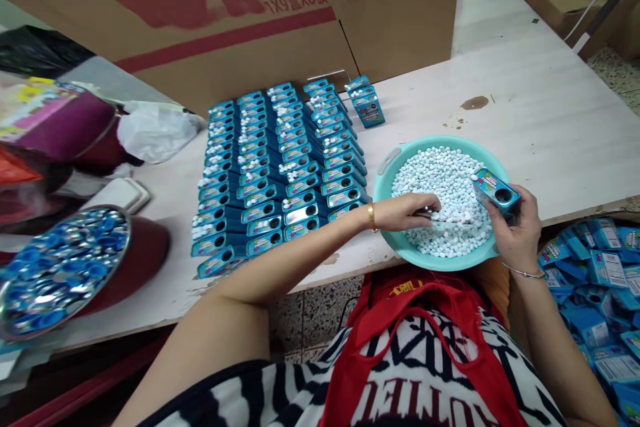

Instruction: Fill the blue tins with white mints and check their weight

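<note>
A turquoise bowl (435,262) full of small white candies (435,173) stands at the table's front edge. My left hand (403,211) reaches over the bowl, its fingers closed on the handle of a scoop (453,217) that is heaped with candies and partly hidden by them. At the bowl's right rim, my right hand (520,230) grips a blue candy tin (497,190), tilted, with a dark round hole in its top. A few candies lie at the tin's far end.
Rows of upright blue tins (303,147), several with candies on top, stand left of the bowl. A dark red basin (145,247) holds blue and silver lids. A large cardboard box (400,20) is behind. More tins (595,307) lie piled at lower right.
</note>
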Tool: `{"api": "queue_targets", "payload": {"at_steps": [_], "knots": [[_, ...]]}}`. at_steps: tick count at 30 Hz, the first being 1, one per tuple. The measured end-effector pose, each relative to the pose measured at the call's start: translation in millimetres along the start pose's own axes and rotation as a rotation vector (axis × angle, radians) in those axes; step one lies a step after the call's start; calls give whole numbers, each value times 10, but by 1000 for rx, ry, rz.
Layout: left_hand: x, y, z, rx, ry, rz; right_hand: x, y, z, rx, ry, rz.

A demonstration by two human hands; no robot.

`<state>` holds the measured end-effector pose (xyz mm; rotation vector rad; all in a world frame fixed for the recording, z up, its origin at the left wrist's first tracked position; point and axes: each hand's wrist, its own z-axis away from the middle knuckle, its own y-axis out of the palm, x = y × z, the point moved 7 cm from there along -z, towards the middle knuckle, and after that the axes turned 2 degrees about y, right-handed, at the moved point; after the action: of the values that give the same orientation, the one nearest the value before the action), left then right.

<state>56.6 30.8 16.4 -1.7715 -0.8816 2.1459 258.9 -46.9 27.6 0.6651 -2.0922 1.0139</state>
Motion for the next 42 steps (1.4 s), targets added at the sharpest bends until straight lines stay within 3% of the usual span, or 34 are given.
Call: {"api": "queue_targets", "payload": {"at_steps": [4, 7, 10, 13, 16, 19, 22, 28, 30, 33, 37, 39, 42], "knots": [[-410, -393, 94, -53, 54, -190, 99, 82, 28, 78, -76, 48], [-696, -552, 43, -6, -31, -452, 179, 193, 87, 161, -161, 64], [-927, -554, -55, 111, -173, -744, 228, 274, 153, 205, -205, 46], [-1205, -477, -122, 196, -219, -938, 240, 323, 187, 239, -196, 31], [-1465, -467, -124, 170, -200, -1035, 229, 321, 185, 243, -163, -7], [-1511, -559, -97, 87, -198, -1044, 189, 284, 181, 216, -123, -48], [-1291, -599, -134, 4, -149, -929, 84, 284, 218, 230, -38, -103], [-629, -348, -293, 3, 46, -575, -84, 377, 315, 258, 87, -261], [-522, -392, -303, -35, 87, -496, -82, 379, 306, 235, 105, -308], [-359, -816, -260, -268, 82, -447, -47, 340, 256, 180, 104, -300], [222, -1683, -83, -604, -189, -537, 78, 321, 189, 173, -12, -132], [595, -1966, 2, -638, -384, -606, 208, 299, 185, 162, -104, -71], [1108, -2110, 113, -582, -699, -669, 411, 250, 200, 120, -190, -19]]}}
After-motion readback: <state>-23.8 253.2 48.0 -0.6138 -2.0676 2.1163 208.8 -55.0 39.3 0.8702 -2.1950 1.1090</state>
